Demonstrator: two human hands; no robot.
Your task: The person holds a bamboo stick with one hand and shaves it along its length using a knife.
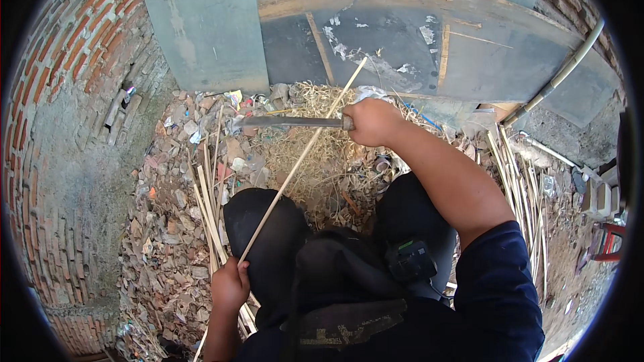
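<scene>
Here's the strip (295, 168), pale yellow, long and thin, smooth-looking and bowed slightly along its length, held up over the ground in front of the person. And the knife (288, 121): a long, dull grey blade with a short brownish handle, meeting the strip up in its far half.

Left hand (229, 285) is closed around the strip's near end, thumb along it. Right hand (373, 123) is wrapped tight on the knife's handle, arm stretched well forward.

Direction now: the strip's long axis runs on a diagonal, from the left hand at lower left up to a free tip at upper right, aimed at the panels (402, 40). The knife lies almost level across it, its tip to the left.

Round about, the strip passes over the left knee (265, 221), which sits right under its near half. Beneath the far half, a heap of curly shavings (285, 151) spreads between the knees. Rubble (161, 248) covers the ground to the left, with loose strips (210, 214) lying on it beside that knee. Over on the right, a bundle (516, 181) of similar pieces, and a brick wall (74, 53) curves up the left side.
</scene>
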